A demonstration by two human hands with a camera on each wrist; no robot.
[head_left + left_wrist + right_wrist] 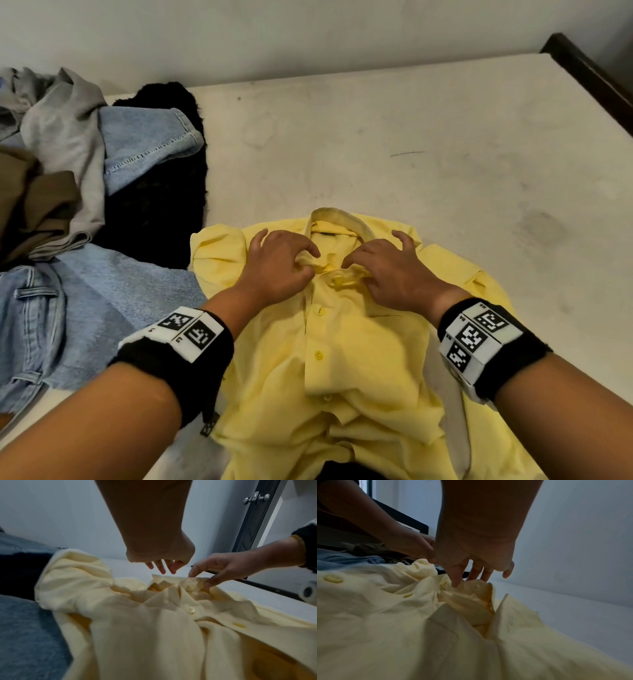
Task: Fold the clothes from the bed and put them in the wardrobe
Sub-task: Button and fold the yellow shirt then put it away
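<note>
A yellow button-up shirt [342, 359] lies front up on the bed, its collar [337, 219] pointing away from me. Both hands meet at the top button below the collar. My left hand [281, 263] has curled fingers, and its thumb and forefinger pinch a fold of the left collar flap. My right hand [387, 270] pinches the right collar flap between thumb and forefinger, as the left wrist view shows of the right hand [223, 566]. In the right wrist view my right hand's thumb presses on the collar [476, 586]. The shirt's lower half is rumpled.
A heap of clothes lies at the left: a grey garment [65, 137], folded-over jeans [147, 144], brown cloth [34, 205], a black fuzzy piece [164, 205] and more jeans [68, 308]. Bare mattress [445, 137] stretches right to a dark bed frame [589, 78].
</note>
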